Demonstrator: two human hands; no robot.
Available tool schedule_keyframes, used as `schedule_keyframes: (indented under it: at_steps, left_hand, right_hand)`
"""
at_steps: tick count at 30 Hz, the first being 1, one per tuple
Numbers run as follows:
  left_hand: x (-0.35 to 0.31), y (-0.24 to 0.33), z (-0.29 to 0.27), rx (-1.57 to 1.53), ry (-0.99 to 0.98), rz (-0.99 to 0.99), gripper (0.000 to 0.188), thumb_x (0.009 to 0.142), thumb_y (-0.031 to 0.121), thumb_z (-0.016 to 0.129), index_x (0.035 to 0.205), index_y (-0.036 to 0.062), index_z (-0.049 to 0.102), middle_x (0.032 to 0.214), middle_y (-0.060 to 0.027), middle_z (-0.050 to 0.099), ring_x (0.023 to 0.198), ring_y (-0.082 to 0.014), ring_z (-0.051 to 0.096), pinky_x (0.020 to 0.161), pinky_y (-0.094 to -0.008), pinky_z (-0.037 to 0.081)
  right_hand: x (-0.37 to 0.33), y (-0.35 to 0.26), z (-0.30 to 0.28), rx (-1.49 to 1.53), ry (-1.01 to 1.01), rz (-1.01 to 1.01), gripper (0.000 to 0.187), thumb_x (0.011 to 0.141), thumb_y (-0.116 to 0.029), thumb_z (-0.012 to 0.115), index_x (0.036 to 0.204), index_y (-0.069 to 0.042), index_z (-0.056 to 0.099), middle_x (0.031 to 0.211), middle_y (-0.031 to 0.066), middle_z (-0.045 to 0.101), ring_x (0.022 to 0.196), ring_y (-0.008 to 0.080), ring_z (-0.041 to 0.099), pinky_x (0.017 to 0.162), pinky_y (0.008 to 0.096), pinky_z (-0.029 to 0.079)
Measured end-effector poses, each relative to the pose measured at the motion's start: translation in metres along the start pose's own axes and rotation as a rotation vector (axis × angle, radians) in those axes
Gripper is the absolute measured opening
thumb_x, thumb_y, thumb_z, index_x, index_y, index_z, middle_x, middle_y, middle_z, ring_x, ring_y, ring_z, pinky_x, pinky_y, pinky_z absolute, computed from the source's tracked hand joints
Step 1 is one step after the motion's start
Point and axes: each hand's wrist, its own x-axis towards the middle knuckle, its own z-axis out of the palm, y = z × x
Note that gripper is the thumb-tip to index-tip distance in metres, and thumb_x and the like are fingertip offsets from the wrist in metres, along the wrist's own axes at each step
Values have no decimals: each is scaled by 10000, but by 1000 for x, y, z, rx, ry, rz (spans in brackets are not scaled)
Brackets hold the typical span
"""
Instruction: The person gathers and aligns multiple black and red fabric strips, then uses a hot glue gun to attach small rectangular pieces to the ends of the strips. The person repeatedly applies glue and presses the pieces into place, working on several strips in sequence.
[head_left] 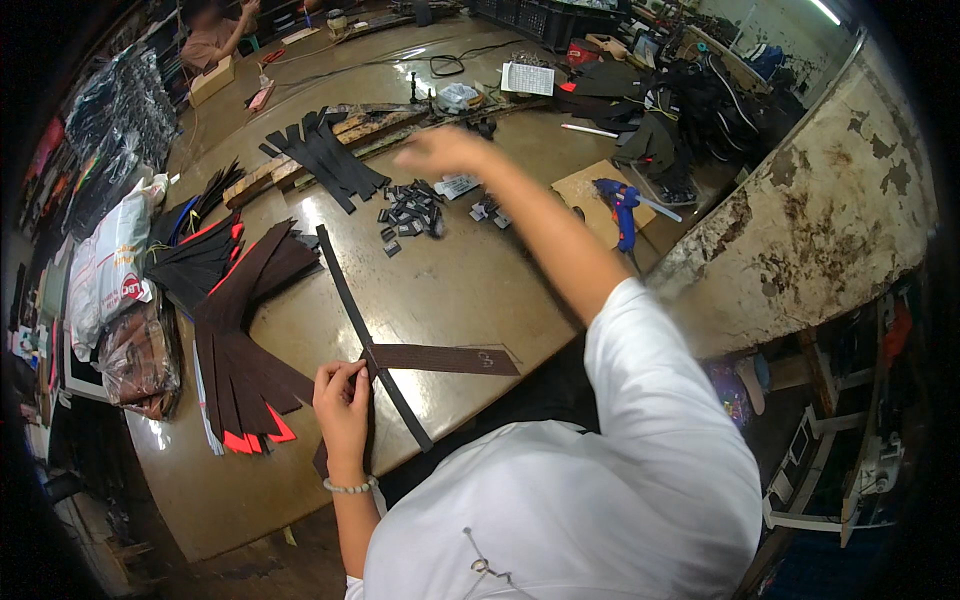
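Note:
My left hand [342, 405], with a beaded bracelet at the wrist, pinches a dark brown strap [445, 359] near the table's front edge. The strap's broad, pale-marked end lies out to the right, and part of it drops below the hand. A narrow black strip [343, 285] crosses it on the table beside my fingertips. My right hand [430, 152] is stretched out far across the table and blurred, so its fingers cannot be read. Nearest to it are a bundle of black strips [325, 160] and a pile of small black-and-silver pieces [412, 210].
Brown pointed strips with red undersides [250, 340] fan out at left, by plastic-wrapped bags [115, 260]. A blue glue gun [626, 215] rests on a board at right. Wooden bars [290, 170] lie behind. Another person [215, 35] sits at the far left.

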Motion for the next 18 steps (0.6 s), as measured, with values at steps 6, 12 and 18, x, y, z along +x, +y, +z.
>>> schedule_keyframes:
  at_steps: [6, 12, 18]
  left_hand:
    - [0, 1, 0, -43, 2, -46, 120, 846, 29, 677, 960, 3, 704, 892, -36, 565, 640, -90, 447, 584, -229, 391]
    - [0, 4, 0, -41, 18, -48, 114, 838, 27, 682, 946, 5, 708, 883, -53, 575, 635, -101, 471, 577, -242, 408]
    - [-1, 2, 0, -35, 45, -41, 123, 829, 39, 696, 950, 26, 717, 884, -51, 584, 626, -98, 475, 559, -240, 402]
  right_hand:
    - [-45, 224, -91, -253, 464, 790, 284, 845, -203, 570, 1042, -52, 709, 1107, 200, 671, 1054, 367, 644, 881, 444, 522]
    - [-53, 293, -67, -284, -1, 1051, 398, 927, -256, 509, 1266, -73, 611, 1380, 150, 524, 1284, 317, 496, 989, 527, 447]
    - [-50, 282, -64, -279, 233, 1156, 348, 934, -176, 529, 1256, -82, 622, 1354, 116, 557, 1224, 289, 555, 936, 488, 497]
